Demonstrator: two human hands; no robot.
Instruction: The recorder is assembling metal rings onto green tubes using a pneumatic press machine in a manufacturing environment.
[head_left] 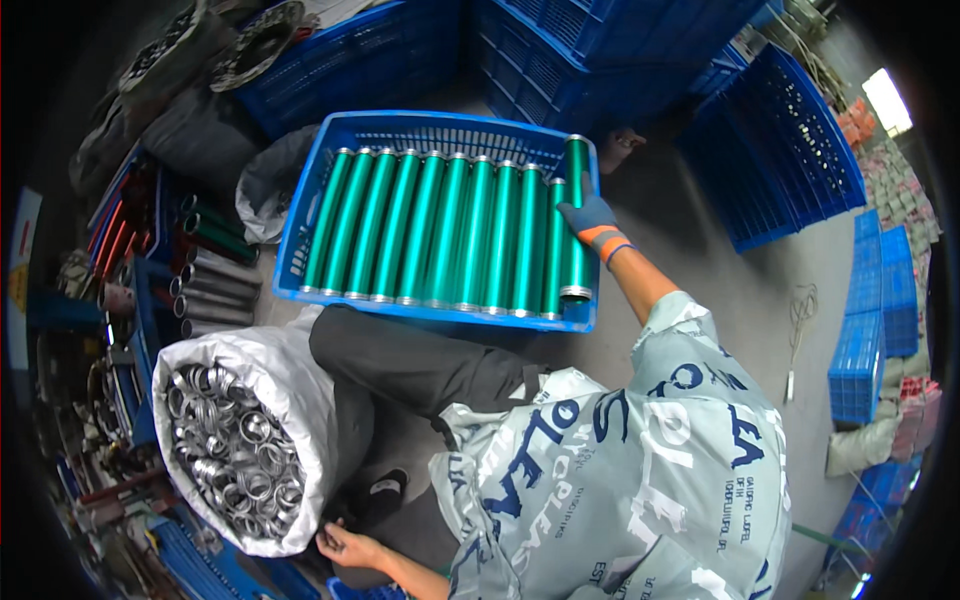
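My right hand [590,214], in a dark glove with an orange cuff, is wrapped round a green metal tube [576,258] with silver ends. That tube lies at the right end of a blue plastic crate [450,122], slightly above the others. Side by side in the crate is a row of similar green tubes [430,230]. At the lower left my bare left hand [350,546] is beside the rim of a white sack [300,400], fingers curled; what they hold, if anything, is hidden. Inside the sack are many silver metal rings [235,450].
Grey tubes [215,290] and dark green tubes [215,230] are stacked left of the crate. Blue crates stand behind [580,90] and at the far right [770,150]. A thin cord [797,330] lies on the floor. My dark-trousered leg [420,360] lies just in front of the crate.
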